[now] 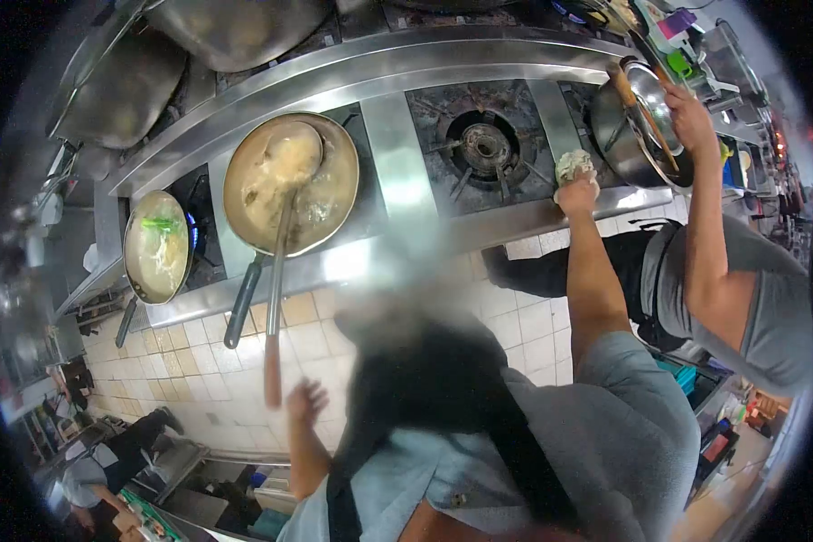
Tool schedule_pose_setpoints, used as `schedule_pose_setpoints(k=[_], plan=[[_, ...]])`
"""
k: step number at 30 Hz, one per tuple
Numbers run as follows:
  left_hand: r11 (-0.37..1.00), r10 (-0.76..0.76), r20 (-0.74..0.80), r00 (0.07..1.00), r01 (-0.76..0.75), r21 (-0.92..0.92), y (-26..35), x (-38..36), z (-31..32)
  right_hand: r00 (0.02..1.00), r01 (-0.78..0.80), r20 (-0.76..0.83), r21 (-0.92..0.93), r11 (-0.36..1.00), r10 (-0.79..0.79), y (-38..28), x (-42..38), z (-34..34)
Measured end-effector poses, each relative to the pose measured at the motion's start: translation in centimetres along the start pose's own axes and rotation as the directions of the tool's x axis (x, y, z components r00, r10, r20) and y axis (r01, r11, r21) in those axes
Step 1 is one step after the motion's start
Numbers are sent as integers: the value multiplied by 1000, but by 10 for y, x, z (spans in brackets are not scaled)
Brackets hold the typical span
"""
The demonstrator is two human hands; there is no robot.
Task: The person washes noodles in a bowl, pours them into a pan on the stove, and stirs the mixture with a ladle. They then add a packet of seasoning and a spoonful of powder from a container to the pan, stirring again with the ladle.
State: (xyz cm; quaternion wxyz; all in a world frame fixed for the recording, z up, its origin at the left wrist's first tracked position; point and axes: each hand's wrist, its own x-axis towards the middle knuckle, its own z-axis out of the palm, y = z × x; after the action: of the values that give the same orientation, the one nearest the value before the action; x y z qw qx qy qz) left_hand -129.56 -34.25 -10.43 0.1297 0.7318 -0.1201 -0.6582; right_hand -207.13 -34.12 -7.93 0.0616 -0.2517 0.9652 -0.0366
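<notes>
My right hand (580, 191) is closed around a crumpled pale cloth (574, 164) at the front edge of the stove, left of a large steel pot (612, 144). My left hand (307, 402) is held out low over the floor with its fingers apart and nothing in it. Nearest to it is the wooden handle end of a ladle (274, 366). The ladle's bowl rests in a large frying pan (357, 194) with cloudy, bubbling liquid. A smaller pan (128, 248) at the left holds pale liquid and green pieces over a blue flame.
A bare burner (484, 146) lies between the large pan and the pot. At the right, a co-worker's hand (693, 122) is at the pot, by wooden-handled tools. Big steel pots (235, 32) stand at the back. Another person (90, 479) is at the lower left.
</notes>
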Motion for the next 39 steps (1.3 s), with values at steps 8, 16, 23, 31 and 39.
schedule_pose_setpoints(k=[8, 16, 23, 31, 39], plan=[[967, -125, -121, 985, 148, 205, -63, -66, 12, 971, 239, -15, 69, 969, -238, -66, 105, -43], [988, -140, -222, 965, 123, -88, -92, -109, 24, 870, 487, -35, -91, 869, -492, -255, 182, -39], [999, -38, -156, 987, 43, 27, -92, -93, 29, 527, 824, -47, 275, 496, -848, -401, 33, 35], [990, 86, -115, 990, -71, 125, -64, -71, 11, 561, 804, -146, 329, 495, -815, -295, -132, 16], [995, 57, -83, 995, -50, 82, -119, -40, -75, 689, 724, -259, 290, 626, -677, -114, -219, 23]])
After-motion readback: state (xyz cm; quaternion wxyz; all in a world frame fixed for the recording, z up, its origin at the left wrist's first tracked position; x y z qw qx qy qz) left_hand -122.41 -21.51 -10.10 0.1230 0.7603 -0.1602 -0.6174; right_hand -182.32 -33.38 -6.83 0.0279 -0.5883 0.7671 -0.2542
